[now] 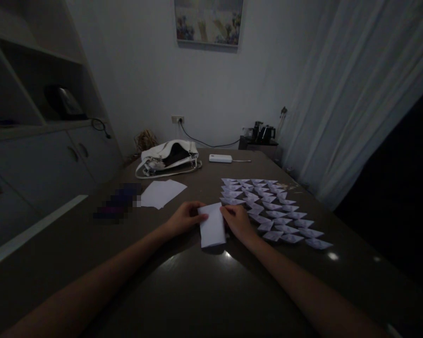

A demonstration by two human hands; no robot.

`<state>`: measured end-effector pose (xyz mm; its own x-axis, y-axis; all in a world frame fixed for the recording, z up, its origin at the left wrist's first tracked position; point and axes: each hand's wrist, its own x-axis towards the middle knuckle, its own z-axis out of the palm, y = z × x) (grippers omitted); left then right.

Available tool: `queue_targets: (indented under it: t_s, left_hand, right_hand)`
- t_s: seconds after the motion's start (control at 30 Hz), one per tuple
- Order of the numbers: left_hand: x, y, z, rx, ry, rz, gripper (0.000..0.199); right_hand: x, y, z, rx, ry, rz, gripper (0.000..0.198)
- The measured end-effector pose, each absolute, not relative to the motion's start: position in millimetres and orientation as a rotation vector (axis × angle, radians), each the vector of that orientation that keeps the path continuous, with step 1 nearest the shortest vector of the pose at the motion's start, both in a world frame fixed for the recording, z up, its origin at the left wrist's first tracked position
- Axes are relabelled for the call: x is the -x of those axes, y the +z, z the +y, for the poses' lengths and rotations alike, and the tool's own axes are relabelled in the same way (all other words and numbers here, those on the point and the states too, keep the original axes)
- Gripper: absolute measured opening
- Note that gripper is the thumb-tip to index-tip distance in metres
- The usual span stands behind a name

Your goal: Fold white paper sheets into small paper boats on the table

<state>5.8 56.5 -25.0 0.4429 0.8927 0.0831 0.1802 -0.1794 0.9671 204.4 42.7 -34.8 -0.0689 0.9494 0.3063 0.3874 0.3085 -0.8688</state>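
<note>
A white sheet of paper (212, 227), folded into a small rectangle, is held up a little over the dark table (183, 291). My left hand (185, 218) grips its left edge, thumb in front and fingers behind. At the upper right corner, my right hand (237, 219) pinches the paper between thumb and fingers. Just right of that hand, several folded paper boats (275, 213) stand in slanting rows. Farther left lies a loose stack of white paper sheets (164, 193).
A white handbag (171, 157) sits open at the table's back left. Beside it lies a white power bank (220, 158) with a short cable. A pixelated dark object (118, 203) is at the left. Cabinets (56, 155) line the left wall; a pale curtain (338, 94) hangs at right.
</note>
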Motion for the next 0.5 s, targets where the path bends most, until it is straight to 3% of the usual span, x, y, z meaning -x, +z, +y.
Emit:
queue_targets:
  t_s: [0.5]
  left_hand:
    - [-4.4,-24.2,56.7,-1.661,0.839,0.967,0.034]
  right_hand:
    - [-203.7,-32.7,41.2,1.214,0.759,-1.660,0.035]
